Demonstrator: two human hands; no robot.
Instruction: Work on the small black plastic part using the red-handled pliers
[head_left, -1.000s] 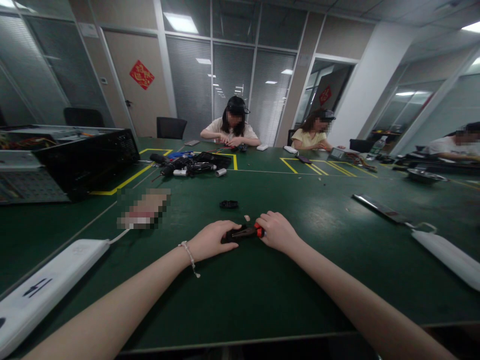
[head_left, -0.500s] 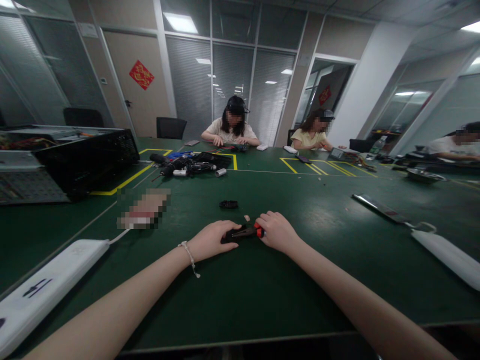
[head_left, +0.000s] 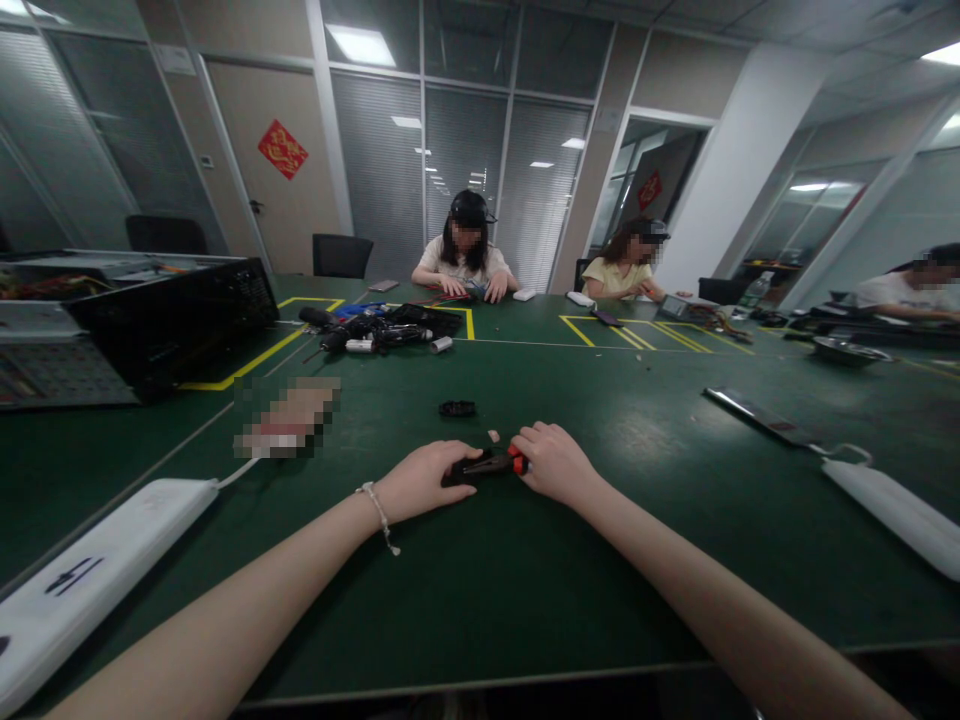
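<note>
Right grip (head_left: pixel 553 465) clasps the pliers (head_left: pixel 495 464), surely stiff, best held by the handles (head_left: pixel 517 462); left grip (head_left: pixel 421 482) pinches the black part (head_left: pixel 458 468), half hidden, perhaps brittle: edges only!

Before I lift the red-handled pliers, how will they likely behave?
The red-handled pliers are probably stiff and heavy for their size, given the dark, metal-looking nose. They may drag the black part in the left hand, since the nose appears to overlap it.
</note>
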